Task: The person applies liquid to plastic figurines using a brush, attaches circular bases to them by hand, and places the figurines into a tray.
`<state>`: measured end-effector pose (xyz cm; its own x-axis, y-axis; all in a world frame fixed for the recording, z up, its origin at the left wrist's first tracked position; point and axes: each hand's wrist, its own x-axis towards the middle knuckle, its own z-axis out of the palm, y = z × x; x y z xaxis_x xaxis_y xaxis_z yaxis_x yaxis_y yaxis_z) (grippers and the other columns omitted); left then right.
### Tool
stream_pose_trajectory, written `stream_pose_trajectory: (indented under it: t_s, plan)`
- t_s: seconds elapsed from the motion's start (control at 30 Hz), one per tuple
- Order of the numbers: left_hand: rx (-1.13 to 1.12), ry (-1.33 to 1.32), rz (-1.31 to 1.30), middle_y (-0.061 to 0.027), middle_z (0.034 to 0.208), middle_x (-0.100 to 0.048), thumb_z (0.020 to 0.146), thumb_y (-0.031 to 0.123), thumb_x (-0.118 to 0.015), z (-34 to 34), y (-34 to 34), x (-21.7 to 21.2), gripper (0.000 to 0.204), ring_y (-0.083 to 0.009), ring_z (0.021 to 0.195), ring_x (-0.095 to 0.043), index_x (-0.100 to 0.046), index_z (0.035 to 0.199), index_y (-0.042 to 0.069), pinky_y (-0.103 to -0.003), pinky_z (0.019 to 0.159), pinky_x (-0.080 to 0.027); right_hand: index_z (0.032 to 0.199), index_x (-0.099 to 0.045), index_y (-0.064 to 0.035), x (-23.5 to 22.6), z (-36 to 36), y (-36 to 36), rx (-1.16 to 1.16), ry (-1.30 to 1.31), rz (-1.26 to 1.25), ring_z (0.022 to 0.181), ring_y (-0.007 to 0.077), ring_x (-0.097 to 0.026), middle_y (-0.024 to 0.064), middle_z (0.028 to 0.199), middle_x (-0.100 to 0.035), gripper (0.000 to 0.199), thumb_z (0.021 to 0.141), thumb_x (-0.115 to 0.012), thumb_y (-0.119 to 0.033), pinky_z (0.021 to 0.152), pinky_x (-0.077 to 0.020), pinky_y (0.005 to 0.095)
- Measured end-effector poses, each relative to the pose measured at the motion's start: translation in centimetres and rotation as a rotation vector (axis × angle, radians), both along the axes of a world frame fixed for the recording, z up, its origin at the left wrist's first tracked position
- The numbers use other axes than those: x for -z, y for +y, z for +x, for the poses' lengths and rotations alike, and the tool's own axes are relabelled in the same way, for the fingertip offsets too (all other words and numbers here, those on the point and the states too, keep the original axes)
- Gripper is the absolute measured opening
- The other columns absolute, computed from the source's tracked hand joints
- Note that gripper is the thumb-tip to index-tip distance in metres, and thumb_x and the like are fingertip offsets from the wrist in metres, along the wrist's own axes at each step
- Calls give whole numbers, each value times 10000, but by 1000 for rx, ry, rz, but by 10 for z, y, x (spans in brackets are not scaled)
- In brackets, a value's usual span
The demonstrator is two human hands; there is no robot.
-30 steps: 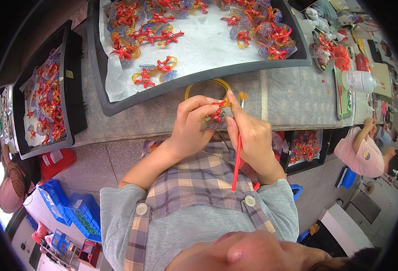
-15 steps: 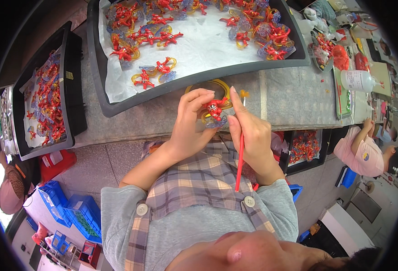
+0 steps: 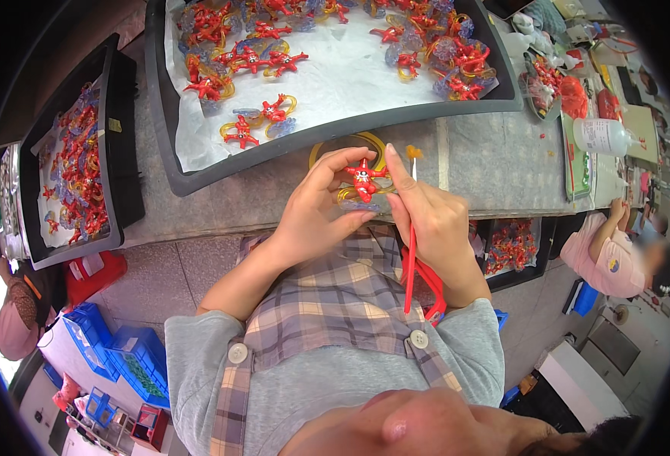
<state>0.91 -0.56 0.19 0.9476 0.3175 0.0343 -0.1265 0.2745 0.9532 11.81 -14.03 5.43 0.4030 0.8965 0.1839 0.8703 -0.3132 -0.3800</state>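
My left hand (image 3: 314, 207) grips a small red figurine (image 3: 364, 179) with white markings on its front. Clear yellow and bluish plastic parts are attached around it. Between the thumb and fingers of my right hand (image 3: 435, 222) is a slim red-handled paintbrush (image 3: 409, 266), its handle slanting down toward my apron. An orange-yellow patch (image 3: 415, 153) shows at the brush's far end; I cannot tell whether it is the bristles or a spot on the table. My right index fingertip reaches up beside the figurine's arm. Behind my hands, a yellow ring (image 3: 320, 149) lies on the table.
A black tray (image 3: 335, 131) lined with white sheet holds several similar figurines just beyond my hands. Another filled black tray (image 3: 126, 152) stands at left, and a third (image 3: 511, 283) sits low at right. A white bottle (image 3: 602, 137) lies at right; co-workers are at both sides.
The figurine has turned more upright, its front facing up. My right hand and the brush have shifted slightly right. A red looped thing shows more beside my right forearm.
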Motion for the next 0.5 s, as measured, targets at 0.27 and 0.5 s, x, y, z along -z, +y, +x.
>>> stream_pose_trajectory:
  t_s: [0.27, 0.5]
  plan:
    - [45, 1, 11, -90, 1270, -415, 682, -116, -652, 1, 5, 0, 673, -186, 1145, -455, -374, 1279, 19, -306, 963, -407, 1292, -449, -51, 2, 2, -4, -38, -22, -57, 452, 196, -518, 68, 565, -515, 560, 760, -618, -78, 446, -409, 329]
    - [112, 63, -96, -86, 1266, -413, 679, -138, -633, 2, 10, -6, 686, -186, 1156, -446, -364, 1289, 23, -307, 967, -402, 1277, -468, -52, -1, 4, -2, -81, -119, -77, 438, 182, -506, 53, 555, -499, 551, 753, -633, -103, 436, -408, 321]
